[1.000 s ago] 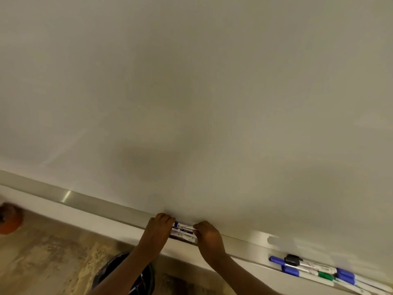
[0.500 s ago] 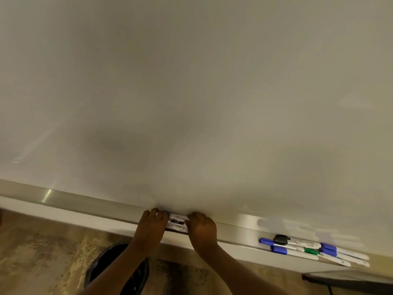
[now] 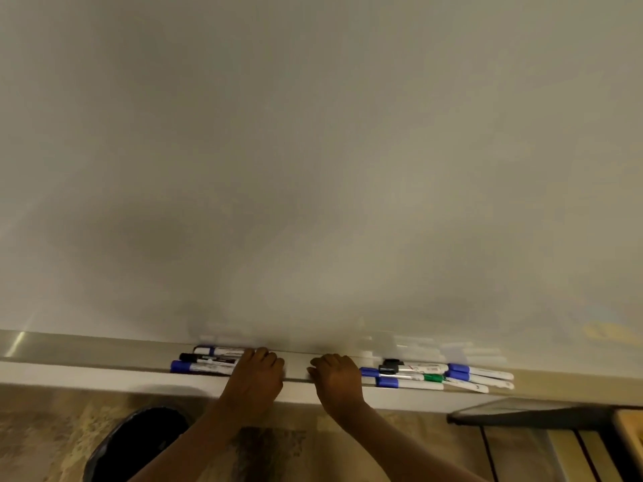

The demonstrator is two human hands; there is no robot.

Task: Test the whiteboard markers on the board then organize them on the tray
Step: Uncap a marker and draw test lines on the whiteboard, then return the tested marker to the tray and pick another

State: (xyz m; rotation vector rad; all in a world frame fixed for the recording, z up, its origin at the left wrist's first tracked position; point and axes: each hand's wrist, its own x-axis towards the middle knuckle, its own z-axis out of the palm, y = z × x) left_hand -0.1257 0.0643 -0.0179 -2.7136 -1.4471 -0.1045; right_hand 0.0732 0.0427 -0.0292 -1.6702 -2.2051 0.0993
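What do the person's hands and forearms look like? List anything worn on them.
Both the left hand and the right hand are bare: no gloves, rings, watch or bracelet visible. The forearms are bare too, with no sleeves in view as far as the frame's bottom edge.

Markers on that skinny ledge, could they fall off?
Maybe. The left hand rests against the ends of three markers on the narrow tray; a shove could roll the front one over the edge toward the black bin. The right hand sits beside a crooked pile of markers, which it could knock.
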